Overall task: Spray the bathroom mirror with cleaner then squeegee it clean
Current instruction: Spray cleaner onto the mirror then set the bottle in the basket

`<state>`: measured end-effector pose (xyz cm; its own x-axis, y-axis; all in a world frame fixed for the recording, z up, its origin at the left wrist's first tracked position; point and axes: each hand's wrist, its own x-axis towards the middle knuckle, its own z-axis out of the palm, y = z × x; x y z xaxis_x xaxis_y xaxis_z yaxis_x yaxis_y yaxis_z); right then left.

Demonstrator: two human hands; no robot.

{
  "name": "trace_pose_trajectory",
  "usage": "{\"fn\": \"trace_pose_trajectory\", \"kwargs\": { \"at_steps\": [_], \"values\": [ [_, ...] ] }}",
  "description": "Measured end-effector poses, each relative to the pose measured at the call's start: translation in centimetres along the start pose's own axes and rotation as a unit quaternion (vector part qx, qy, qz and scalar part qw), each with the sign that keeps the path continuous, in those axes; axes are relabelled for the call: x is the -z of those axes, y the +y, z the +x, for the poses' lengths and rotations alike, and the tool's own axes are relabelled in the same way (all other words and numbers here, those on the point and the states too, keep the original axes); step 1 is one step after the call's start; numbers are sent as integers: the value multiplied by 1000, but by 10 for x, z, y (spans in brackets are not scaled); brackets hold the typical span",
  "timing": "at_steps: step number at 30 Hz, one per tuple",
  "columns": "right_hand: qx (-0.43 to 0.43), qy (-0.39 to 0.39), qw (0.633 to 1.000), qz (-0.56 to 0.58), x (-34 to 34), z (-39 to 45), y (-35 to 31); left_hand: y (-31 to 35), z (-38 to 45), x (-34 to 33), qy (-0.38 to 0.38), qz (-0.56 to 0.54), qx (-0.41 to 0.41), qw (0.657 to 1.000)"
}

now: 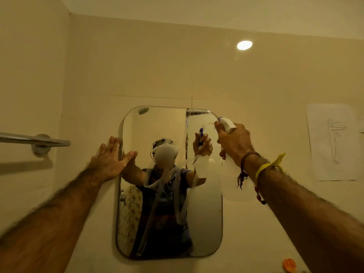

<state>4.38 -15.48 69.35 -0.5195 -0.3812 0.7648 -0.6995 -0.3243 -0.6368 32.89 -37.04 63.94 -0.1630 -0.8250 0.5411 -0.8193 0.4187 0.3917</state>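
At the far left of the frame a metal towel bar [35,139] juts from the cream tiled wall [157,71] on a round mount. Just right of it the left hand [110,160] lies flat and open, fingers spread, its palm on the wall and its thumb and fingertips over the left edge of the mirror [169,182]. The mirror, a tall rounded rectangle, hangs in the centre of the frame; its glass reflects the person with both arms raised, and a misted, streaky band runs down the right part of the glass, with a dark speckled patch at the upper right corner. The left forearm crosses the lower left of the frame and covers a little of the mirror's left rim. Right of centre the right hand [234,142] is closed around the neck of a translucent spray bottle [232,174], whose white trigger head with a purple tip is held against the mirror's upper right corner; the bottle's body hides part of the right rim. Threads and bands, brown and yellow, circle the right wrist. High above, a round light spot [244,45] glares on the wall. At the far right a paper sheet [333,142] with a line drawing of a standing figure is stuck to the wall, well apart from the mirror. At the bottom right edge sits a small orange object [289,264], too cropped to identify.
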Motion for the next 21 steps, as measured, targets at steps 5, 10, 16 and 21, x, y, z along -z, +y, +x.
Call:
{"fn": "trace_pose_trajectory", "kwargs": {
  "at_steps": [5, 10, 16, 21],
  "values": [
    [42, -32, 998, 26, -32, -17, -16, -19, -10, -7, 18, 54, -43, 997],
    [67, -60, 994, 63, -70, -27, -44, -38, -11, -8, 58, 112, -99, 987],
    [58, -135, 988, 43, -119, -50, -51, -56, 4, -44, 145, 43, -143, 978],
    [39, -181, 982, 22, -152, -73, -41, -67, 16, -72, 275, 58, -179, 943]
  ]
}}
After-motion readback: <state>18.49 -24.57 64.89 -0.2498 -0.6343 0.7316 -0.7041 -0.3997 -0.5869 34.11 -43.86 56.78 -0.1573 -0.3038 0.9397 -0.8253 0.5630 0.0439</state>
